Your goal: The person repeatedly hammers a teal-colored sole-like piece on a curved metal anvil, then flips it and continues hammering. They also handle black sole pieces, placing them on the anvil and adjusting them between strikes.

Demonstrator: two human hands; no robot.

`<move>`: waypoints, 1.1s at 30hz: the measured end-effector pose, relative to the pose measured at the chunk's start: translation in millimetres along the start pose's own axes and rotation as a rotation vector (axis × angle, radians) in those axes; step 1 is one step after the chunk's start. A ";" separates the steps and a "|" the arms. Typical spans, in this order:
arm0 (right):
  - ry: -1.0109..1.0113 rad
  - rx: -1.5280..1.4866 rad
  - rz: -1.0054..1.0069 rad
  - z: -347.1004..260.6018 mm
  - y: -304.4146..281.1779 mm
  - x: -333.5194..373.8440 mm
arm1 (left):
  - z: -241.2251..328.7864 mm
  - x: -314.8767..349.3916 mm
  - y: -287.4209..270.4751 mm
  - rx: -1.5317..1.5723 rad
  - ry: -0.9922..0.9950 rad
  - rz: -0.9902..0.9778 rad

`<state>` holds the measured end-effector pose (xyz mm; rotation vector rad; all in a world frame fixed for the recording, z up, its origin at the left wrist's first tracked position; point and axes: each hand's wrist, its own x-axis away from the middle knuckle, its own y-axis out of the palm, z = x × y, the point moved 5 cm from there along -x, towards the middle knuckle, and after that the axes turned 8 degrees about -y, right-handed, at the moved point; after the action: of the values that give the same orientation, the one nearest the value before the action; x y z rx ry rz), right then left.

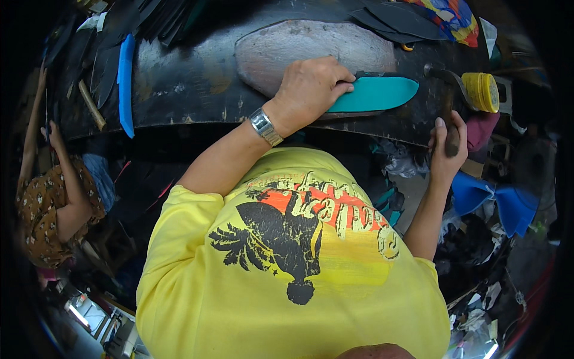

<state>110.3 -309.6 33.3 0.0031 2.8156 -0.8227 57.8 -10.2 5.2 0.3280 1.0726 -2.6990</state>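
Wore a yellow shirt (287,323), nearest. Had a blue strip (125,87) at left on the table (179,66). Held a teal sole (385,94) by the near edge in the left hand (311,84), with fingers closed. Gripped a hammer (447,107), right, in the right hand (443,157), with fingers curled round.

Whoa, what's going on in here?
A person in a yellow T-shirt is working at a dark bench. Their left hand is on a teal sole-shaped piece; I can't tell whether it's pinching or pressing. Their right hand holds a hammer, off to the right of that piece.
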 end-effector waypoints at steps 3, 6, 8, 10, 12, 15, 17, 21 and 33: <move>-0.322 0.056 -0.091 -33.3 17.1 21.6 | 10.3 -0.8 9.0 0.002 0.074 0.007; -0.378 0.007 -0.241 -41.8 43.0 35.4 | 16.4 0.4 12.8 0.011 0.109 -0.005; -0.256 0.041 -0.290 -36.2 49.1 36.0 | 17.2 1.3 12.3 0.014 0.115 -0.002; -0.272 0.031 -0.258 -37.4 47.5 34.5 | 17.5 2.2 11.4 0.009 0.133 0.007; -0.322 -0.007 -0.210 -41.3 43.5 34.0 | 16.6 2.1 10.6 0.009 0.139 0.013; -0.387 -0.025 -0.232 -47.0 46.1 39.1 | 15.5 2.6 10.3 0.018 0.122 0.008; -0.342 0.136 -0.332 -44.6 55.4 44.8 | 14.8 2.3 9.1 0.018 0.107 -0.001; -0.302 0.131 -0.323 -42.4 57.2 47.0 | 14.2 13.6 -0.5 -0.004 0.012 -0.021; -0.306 -0.005 -0.200 -46.7 45.6 46.1 | 10.8 15.1 -2.3 0.006 0.097 -0.010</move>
<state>58.6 -248.8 38.2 -0.3784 2.5550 -0.7806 41.4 -17.9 10.1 0.4599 1.0944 -2.7208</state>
